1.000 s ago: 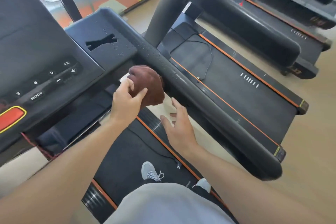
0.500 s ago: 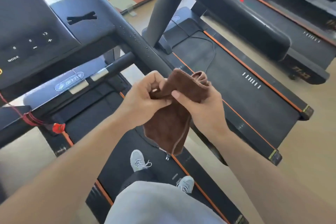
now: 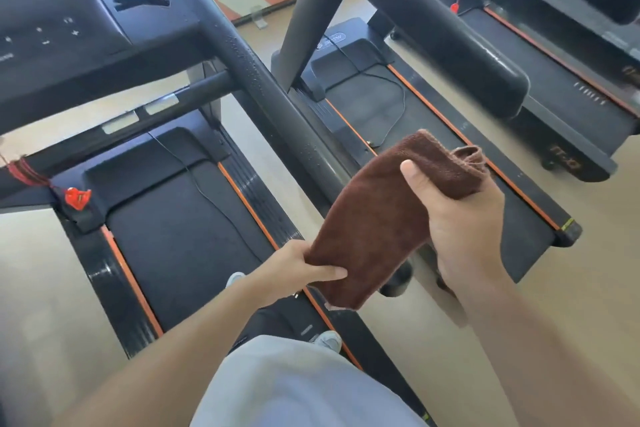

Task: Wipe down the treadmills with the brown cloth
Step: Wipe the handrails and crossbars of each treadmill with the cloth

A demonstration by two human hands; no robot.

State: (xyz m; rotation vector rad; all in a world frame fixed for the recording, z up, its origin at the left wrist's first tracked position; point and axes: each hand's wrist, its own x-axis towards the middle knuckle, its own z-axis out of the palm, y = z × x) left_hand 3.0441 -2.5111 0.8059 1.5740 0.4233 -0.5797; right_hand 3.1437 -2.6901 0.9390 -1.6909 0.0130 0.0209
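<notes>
The brown cloth (image 3: 374, 218) is stretched out between both hands, in front of the right handrail (image 3: 263, 87) of the treadmill I stand on. My left hand (image 3: 304, 267) pinches its lower left edge. My right hand (image 3: 453, 218) grips its upper end, thumb on top of the fabric. The handrail is black with water droplets on it; its near end is hidden behind the cloth. The treadmill's console (image 3: 45, 24) sits at the upper left and its belt (image 3: 180, 229) lies below.
A second treadmill (image 3: 433, 149) stands just to the right, with its own thick handrail (image 3: 450, 38), and a third one (image 3: 571, 55) beyond. A red safety clip (image 3: 78, 198) hangs on a cord at the left. Beige floor (image 3: 588, 270) lies on the right.
The cloth went from a ball held against the handrail by my left hand to an unfolded strip. My right hand took its upper end and my left hand slid down to its lower edge.
</notes>
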